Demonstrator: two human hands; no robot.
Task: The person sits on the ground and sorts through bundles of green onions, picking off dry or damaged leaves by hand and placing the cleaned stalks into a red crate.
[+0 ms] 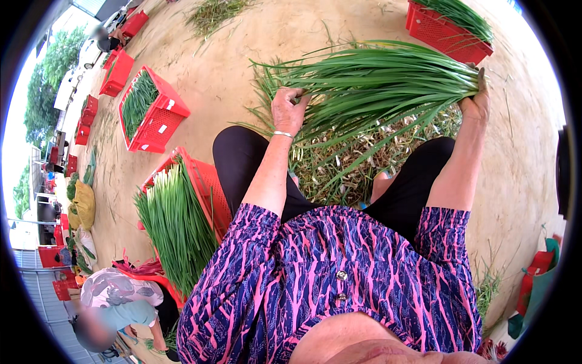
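Observation:
A large bundle of green garlic chives [382, 85] stretches sideways in front of me, above my knees. My right hand [476, 103] grips its pale stem end, with the thumb and fingers wrapped around the base. At the leafy end my left hand [288, 111] is closed in a pinch on the tips of a few chive leaves; the exact pieces between the fingers are hard to make out. The leaves fan out and droop between both hands. Below them lies a heap of loose chive trimmings [339, 176] on the ground between my legs.
Beside my left leg a red crate [209, 191] holds upright chives. Another chive-filled red crate [173, 115] stands farther left, and one more [418, 27] at the far right. A person [124, 315] bends at the lower left. Scattered clippings [215, 15] lie on the sandy ground ahead.

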